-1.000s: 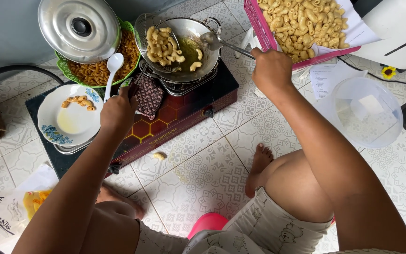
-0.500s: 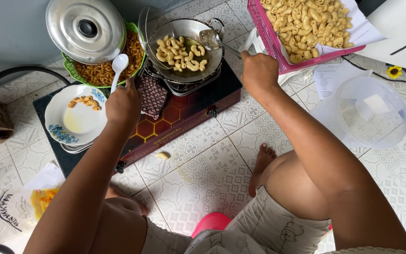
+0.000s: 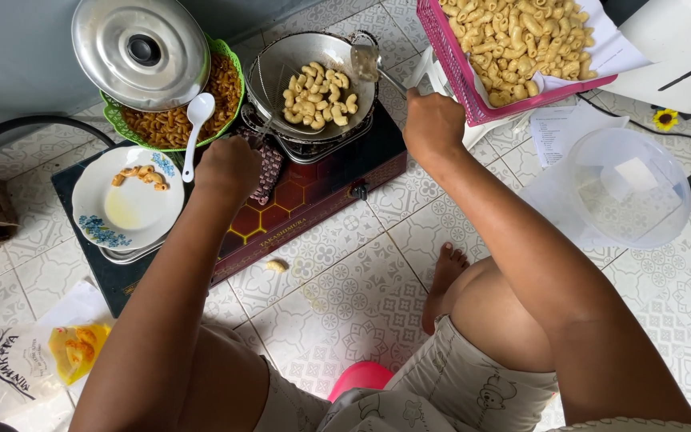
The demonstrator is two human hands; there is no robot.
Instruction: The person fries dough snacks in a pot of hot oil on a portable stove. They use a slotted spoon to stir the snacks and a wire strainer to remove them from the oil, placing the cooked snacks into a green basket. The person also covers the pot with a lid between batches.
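Observation:
A metal wok sits on a red and black gas stove and holds pale macaroni pieces. My left hand is closed on a dark patterned cloth at the wok's near left side. My right hand grips the thin handle of a metal ladle, whose bowl rests at the wok's right rim. A wire strainer lies inside the wok on the left.
A green basket of browned macaroni under a steel lid stands left of the wok, with a white spoon and a flowered plate. A pink basket of raw macaroni and a clear plastic bowl lie right. My foot rests on the tiled floor.
My right hand has drawn back from the pink basket toward the wok's right side, ladle still in it. The macaroni has gathered at the wok's middle. My left hand has stayed on the cloth.

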